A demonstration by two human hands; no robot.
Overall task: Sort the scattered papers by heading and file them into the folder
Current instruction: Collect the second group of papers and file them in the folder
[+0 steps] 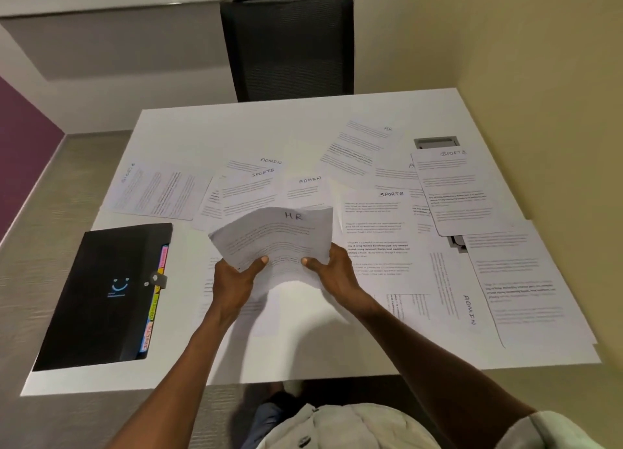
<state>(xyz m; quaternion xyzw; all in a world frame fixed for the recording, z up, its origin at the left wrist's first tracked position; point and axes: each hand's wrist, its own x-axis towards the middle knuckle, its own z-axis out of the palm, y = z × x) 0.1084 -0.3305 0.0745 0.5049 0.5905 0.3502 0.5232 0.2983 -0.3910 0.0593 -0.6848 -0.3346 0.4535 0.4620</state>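
Observation:
Both my hands hold a sheet headed HR [274, 236] above the middle of the white table [209, 135], its top edge curling up. My left hand [236, 275] grips its lower left edge and my right hand [332, 268] its lower right edge. Several printed papers lie scattered across the table, among them a SPORTS sheet [377, 226], an ADMIN sheet [308, 187], another HR sheet [362, 145] at the back and a SPORTS sheet [462, 189] at the right. A black expanding folder [104, 293] with coloured tabs lies shut at the left front.
A black mesh office chair [286, 40] stands behind the table's far edge. A grey cable hatch [436, 142] is set in the table at the back right. A yellow wall runs along the right side. More sheets overhang the right front corner [539, 300].

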